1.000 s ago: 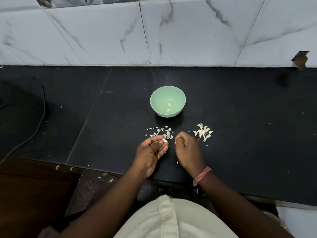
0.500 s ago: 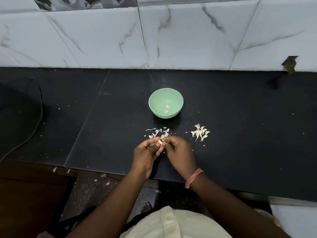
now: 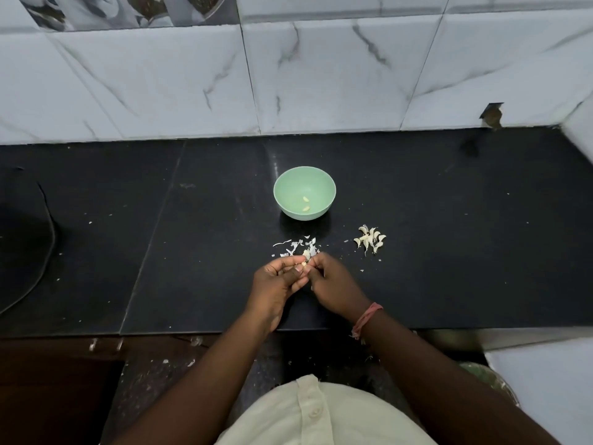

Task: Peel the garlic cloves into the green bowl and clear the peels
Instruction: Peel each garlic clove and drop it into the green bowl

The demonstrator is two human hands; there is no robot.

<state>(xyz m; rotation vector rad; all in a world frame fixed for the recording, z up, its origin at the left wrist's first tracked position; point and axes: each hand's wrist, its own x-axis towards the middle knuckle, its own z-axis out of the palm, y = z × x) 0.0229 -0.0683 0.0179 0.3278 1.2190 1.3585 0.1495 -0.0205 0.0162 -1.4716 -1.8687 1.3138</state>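
The green bowl (image 3: pixel 305 175) stands on the black counter with two peeled cloves (image 3: pixel 306 203) inside. A small pile of unpeeled garlic cloves (image 3: pixel 370 239) lies to its lower right. Loose white peels (image 3: pixel 295 248) are scattered just in front of the bowl. My left hand (image 3: pixel 277 284) and my right hand (image 3: pixel 337 284) meet right below the peels, fingertips together, both pinching one garlic clove (image 3: pixel 305 260) between them. Most of that clove is hidden by my fingers.
The black counter (image 3: pixel 449 252) runs wide on both sides, with a white marbled tile wall (image 3: pixel 288 85) behind. A dark cable (image 3: pixel 48 226) curves across the counter's far left. The counter's front edge runs just below my wrists.
My two hands, apart a second ago, have come together on the clove that my left hand held. The camera view has tilted down a little.
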